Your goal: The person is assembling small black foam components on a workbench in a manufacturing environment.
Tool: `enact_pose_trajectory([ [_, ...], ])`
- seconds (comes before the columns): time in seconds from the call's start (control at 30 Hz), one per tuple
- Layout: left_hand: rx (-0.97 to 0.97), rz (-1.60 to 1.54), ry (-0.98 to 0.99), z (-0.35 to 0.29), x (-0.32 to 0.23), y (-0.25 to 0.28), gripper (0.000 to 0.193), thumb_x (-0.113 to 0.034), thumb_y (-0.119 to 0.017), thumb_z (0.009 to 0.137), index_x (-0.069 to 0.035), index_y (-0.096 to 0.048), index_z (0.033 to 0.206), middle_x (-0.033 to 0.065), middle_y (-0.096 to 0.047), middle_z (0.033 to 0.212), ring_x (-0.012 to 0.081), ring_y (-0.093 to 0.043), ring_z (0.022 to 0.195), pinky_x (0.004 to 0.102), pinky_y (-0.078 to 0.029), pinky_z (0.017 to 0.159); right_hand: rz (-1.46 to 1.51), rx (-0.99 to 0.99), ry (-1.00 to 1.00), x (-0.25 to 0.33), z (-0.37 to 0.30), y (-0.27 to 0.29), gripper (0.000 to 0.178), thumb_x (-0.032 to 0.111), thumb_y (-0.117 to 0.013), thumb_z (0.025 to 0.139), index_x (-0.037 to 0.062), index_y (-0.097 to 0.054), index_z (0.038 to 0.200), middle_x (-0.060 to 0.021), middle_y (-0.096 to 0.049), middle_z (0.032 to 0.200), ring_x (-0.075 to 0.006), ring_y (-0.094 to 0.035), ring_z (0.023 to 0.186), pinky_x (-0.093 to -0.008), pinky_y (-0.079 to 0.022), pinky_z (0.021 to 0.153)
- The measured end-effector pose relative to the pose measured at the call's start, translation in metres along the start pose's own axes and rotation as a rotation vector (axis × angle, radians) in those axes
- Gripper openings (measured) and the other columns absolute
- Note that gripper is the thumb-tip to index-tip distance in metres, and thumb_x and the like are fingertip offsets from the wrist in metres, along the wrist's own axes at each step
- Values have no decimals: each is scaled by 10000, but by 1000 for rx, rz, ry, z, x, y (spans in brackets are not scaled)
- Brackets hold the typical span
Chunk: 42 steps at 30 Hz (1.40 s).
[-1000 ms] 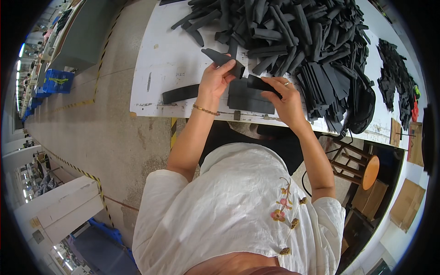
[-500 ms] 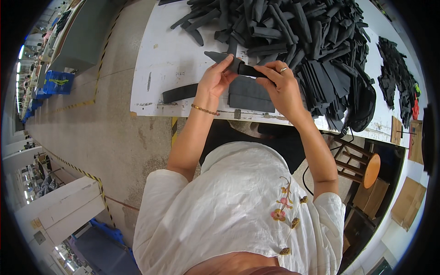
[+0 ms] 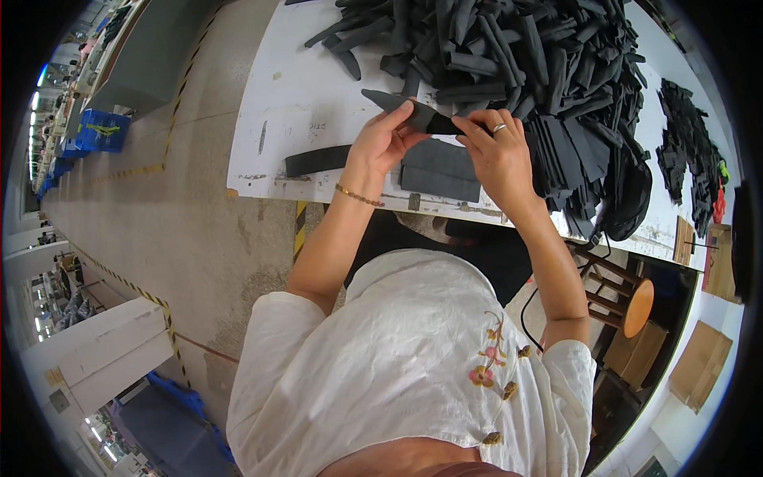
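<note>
Above the near edge of the white table [image 3: 310,95], both my hands grip one dark grey fabric strip [image 3: 431,120]. My left hand [image 3: 383,141] pinches it with the thumb on top, and a pointed end sticks out beyond the thumb. At the other end, my right hand [image 3: 502,155] has its fingers closed on the strip. Beneath the hands lies a flat dark fabric panel [image 3: 439,173]. A curved dark strip [image 3: 316,161] rests on the table beside my left wrist.
A large heap of dark folded strips [image 3: 485,52] covers the table's far side. Flat dark pieces [image 3: 566,155] are stacked right of my right hand, beside a black bag [image 3: 633,191]. A wooden stool [image 3: 638,308] stands at the right. A blue crate [image 3: 103,131] sits far left.
My right hand has shifted slightly right, its fingers now nearer the strip's end. The strip's dark right section has turned between the hands. My left hand keeps its pinch.
</note>
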<state>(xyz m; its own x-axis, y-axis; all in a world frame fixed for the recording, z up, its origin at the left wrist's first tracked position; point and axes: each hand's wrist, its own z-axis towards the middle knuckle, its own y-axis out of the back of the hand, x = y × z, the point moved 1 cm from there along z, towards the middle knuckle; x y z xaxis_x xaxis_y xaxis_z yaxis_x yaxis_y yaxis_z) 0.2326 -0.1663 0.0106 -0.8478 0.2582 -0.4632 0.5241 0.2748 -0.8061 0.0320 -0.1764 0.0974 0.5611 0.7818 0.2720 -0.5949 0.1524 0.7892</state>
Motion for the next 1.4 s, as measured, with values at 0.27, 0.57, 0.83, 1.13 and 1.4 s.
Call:
enact_pose_trajectory([
  [0.27,-82,254,-437,-31,12,-45,499,51,-691,813,54,-449,1250,138,-629,1011,215,-668,886,341,-599,771,-149,-136,24,14,-3,-12,420,69,-744,703,79,-660,1114,-49,-589,985,-250,-559,869,-380,-428,742],
  [0.57,267,106,-449,-34,16,-53,231,-125,-596,947,-3,-558,1140,137,-665,984,272,-630,1053,366,-486,936,207,-233,-97,41,-19,-41,510,0,-727,724,22,-541,1199,-166,-541,1139,-349,-537,947,-426,-465,801],
  [0.83,145,110,-572,-43,26,-57,281,-273,-515,1001,-9,-589,1060,177,-671,1062,244,-634,1010,350,-489,914,184,-171,-103,46,-14,-41,426,-35,-730,713,5,-523,1083,-210,-563,1090,-402,-568,978,-446,-493,812],
  [1.13,99,15,-564,-46,36,-59,291,-275,-518,999,-5,-605,1064,182,-668,1106,239,-643,997,354,-473,937,209,-104,-28,38,-19,-42,355,29,-745,703,47,-569,1011,-160,-566,1069,-341,-575,871,-417,-485,737],
  [1.4,-1,172,-666,-43,20,-53,329,-296,-556,981,22,-639,980,167,-699,980,222,-658,953,333,-465,901,234,37,-71,30,-38,-29,266,-27,-710,767,29,-572,987,-156,-578,1051,-347,-610,830,-389,-515,664],
])
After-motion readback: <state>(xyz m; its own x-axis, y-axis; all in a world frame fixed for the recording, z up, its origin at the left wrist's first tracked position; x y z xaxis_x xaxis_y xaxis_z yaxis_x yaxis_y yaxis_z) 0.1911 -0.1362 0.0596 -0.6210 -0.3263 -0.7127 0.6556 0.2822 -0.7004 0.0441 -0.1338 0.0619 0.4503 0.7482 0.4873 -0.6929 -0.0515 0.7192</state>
